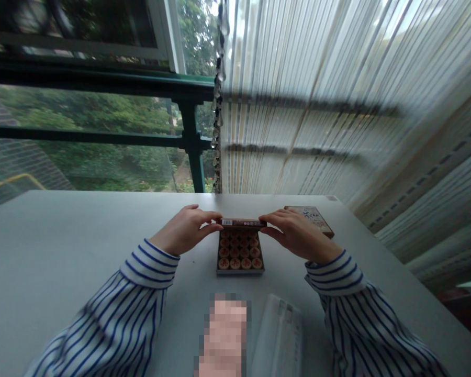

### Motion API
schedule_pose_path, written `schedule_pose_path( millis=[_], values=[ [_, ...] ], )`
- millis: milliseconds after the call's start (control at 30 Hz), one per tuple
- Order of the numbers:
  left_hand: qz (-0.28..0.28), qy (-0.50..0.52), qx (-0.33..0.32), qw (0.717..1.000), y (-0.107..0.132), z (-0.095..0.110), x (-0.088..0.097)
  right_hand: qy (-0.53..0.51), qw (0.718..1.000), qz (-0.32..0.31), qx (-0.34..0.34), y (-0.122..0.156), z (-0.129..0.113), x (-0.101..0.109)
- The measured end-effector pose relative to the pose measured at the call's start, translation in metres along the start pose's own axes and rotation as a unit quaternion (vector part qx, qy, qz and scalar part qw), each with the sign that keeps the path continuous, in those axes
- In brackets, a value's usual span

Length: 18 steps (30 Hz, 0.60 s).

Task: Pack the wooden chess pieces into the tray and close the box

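Between my two hands is a brown box lid (243, 223), seen edge-on with a barcode on its narrow side. My left hand (190, 225) pinches its left end between thumb and fingers. At the other end, my right hand (294, 230) grips it the same way. Just below and nearer to me sits an open box (240, 272) of round wooden Chinese chess pieces (245, 252) with red characters, set in rows. The lid hides the box's far edge. Beyond my right hand lies a flat printed box (314, 220), partly covered by that hand.
A clear plastic-wrapped package (280, 335) lies near me on the white table (82, 246). To its left is a pixelated patch. Behind the table stand a green railing (192, 120) and a string curtain (298, 78), with trees outside.
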State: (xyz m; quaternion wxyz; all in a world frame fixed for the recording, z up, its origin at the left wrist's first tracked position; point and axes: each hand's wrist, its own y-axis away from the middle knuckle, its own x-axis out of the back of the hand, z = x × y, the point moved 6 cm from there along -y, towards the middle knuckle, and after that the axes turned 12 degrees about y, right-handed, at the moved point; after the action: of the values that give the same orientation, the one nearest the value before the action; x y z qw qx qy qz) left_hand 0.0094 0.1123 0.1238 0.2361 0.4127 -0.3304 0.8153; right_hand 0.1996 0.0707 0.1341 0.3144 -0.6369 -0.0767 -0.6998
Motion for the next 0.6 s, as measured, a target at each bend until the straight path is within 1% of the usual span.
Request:
schedule_pose_path(
  millis=[600],
  values=[
    [0.008,-0.037,-0.004,0.999,0.013,0.000,-0.010,-0.019,1.000,-0.009,-0.001,0.007,-0.005,-0.003]
  ],
)
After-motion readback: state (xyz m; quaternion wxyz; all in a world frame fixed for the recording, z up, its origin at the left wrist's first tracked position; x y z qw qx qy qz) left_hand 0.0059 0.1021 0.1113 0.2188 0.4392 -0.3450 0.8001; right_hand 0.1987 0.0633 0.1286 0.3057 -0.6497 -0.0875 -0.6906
